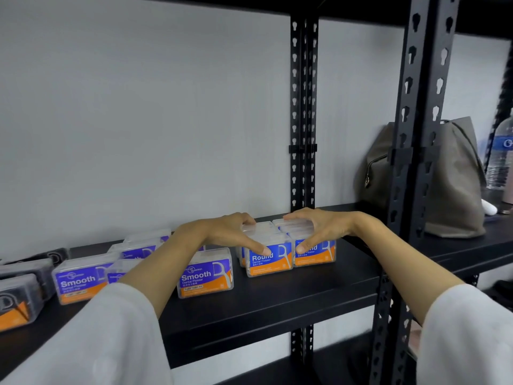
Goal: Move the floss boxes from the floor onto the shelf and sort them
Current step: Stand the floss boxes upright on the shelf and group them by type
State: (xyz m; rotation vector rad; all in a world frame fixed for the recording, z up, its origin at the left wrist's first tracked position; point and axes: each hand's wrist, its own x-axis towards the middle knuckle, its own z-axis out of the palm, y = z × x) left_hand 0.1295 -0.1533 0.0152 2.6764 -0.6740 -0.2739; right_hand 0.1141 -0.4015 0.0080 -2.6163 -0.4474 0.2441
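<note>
On the black shelf (291, 290) stand two rows of clear "Round" floss boxes (270, 259) with blue and orange labels. My left hand (227, 234) grips the left row, thumb on the front label and fingers over the back. My right hand (319, 229) grips the right row (316, 255) the same way. To the left stand several "Smooth" floss boxes (205, 276) in rows, partly hidden by my left forearm. Dark floss boxes (19, 298) sit at the far left edge.
A black slotted upright (304, 120) stands behind the Round boxes and a nearer one (413, 162) to the right. Beyond it, a grey-brown bag (449, 184) and a water bottle (501, 157) rest on the neighbouring shelf. A white wall is behind.
</note>
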